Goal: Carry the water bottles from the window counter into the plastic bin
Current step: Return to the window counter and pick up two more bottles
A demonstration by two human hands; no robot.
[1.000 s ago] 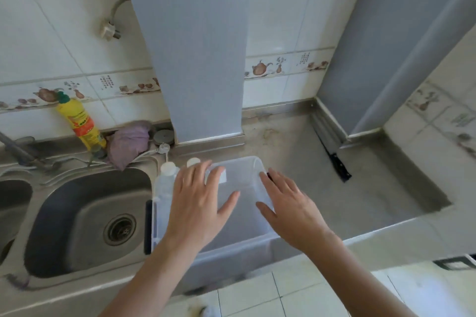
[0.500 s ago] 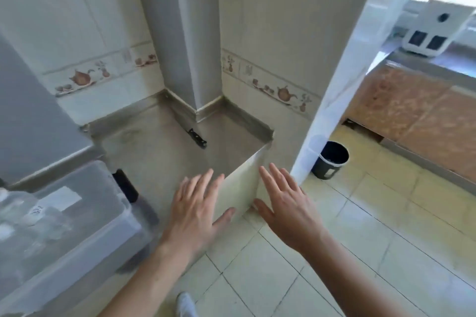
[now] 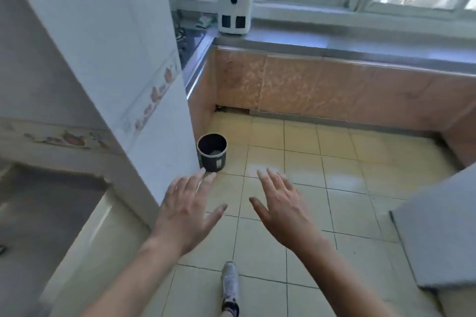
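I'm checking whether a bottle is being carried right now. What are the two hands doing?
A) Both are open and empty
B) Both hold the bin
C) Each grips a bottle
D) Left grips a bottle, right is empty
A: the left hand and right hand are spread open over the floor tiles, holding nothing.

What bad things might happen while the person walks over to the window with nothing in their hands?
The black bucket stands on the floor right beside the tiled wall corner, ahead of the shoe; a foot might kick or trip on it. The left hand is close to that corner and might bump it. A shiny patch on the floor tiles could be wet or only glare; if wet, it might be slippery. The right hand is empty too.
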